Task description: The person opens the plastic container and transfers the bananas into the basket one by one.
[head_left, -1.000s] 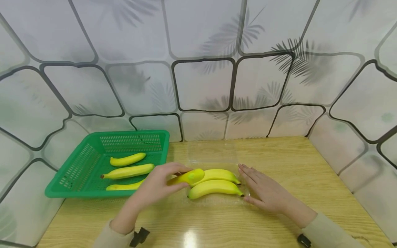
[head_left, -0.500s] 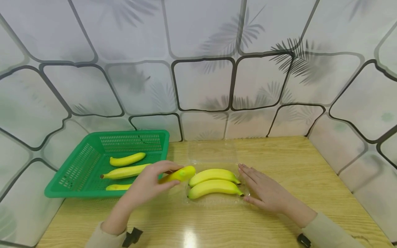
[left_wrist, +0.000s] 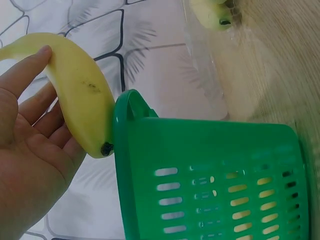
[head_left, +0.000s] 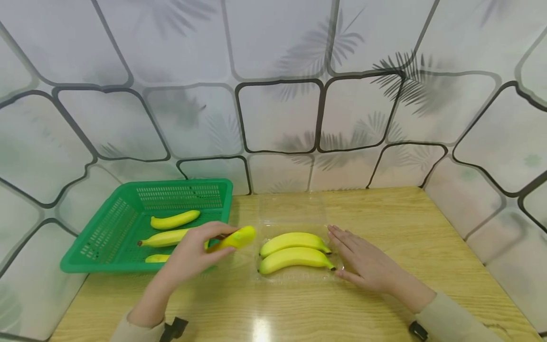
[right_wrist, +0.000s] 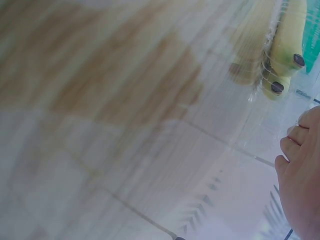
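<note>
My left hand [head_left: 193, 249] pinches a yellow banana [head_left: 240, 237] between thumb and fingers, above the right front rim of the green basket [head_left: 81, 254]. In the left wrist view the held banana [left_wrist: 82, 90] shows a dark tip close to the basket's edge. My right hand [head_left: 367, 263] lies with straight fingers against the right side of a clear plastic box [head_left: 295, 279]. Inside that box two bananas lie side by side, a back banana [head_left: 295, 242] and a front banana [head_left: 297, 260]. The right wrist view shows their dark ends through the plastic.
In the basket lie several bananas: a rear one [head_left: 175, 220], a middle one [head_left: 164, 238] and a front one [head_left: 157, 258] partly hidden by my left hand. The box's clear lid [head_left: 292, 209] lies folded back toward the patterned wall [head_left: 279, 116]. Everything stands on a wooden table [head_left: 367, 213].
My left hand has moved left with its banana, away from the clear box and toward the basket. The right hand and the two boxed bananas have stayed in place.
</note>
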A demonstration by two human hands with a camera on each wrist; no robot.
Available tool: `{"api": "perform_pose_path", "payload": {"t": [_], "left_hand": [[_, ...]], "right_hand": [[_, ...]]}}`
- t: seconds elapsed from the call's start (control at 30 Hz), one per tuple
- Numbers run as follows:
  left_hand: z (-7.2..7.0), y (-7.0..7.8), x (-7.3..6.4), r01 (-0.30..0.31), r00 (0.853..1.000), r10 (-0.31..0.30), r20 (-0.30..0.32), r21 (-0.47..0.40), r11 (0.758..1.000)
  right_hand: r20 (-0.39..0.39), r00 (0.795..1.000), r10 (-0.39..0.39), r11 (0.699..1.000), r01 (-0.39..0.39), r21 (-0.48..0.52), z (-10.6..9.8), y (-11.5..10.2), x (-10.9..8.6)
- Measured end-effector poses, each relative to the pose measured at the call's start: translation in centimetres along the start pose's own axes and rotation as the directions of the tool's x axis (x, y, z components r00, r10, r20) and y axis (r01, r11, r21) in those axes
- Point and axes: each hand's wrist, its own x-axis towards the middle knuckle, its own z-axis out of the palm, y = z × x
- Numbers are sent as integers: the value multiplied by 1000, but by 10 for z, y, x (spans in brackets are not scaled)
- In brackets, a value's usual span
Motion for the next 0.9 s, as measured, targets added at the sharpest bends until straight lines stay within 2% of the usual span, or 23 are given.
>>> {"api": "perform_pose_path", "payload": {"t": [0.2, 0.63, 0.9], "left_hand": [[-7, -4, -5, 29, 999, -29, -31, 13, 999], [-24, -9, -14, 6, 996, -4, -89, 29, 1000], [-34, -12, -17, 32, 989, -22, -144, 67, 997]], "right_hand": [[0, 1000, 0, 1000, 0, -6, -1, -1, 1], [2, 1000, 4, 1000, -4, -14, 0, 0, 0], [-5, 1000, -2, 1000, 2, -17, 0, -1, 0]]}}
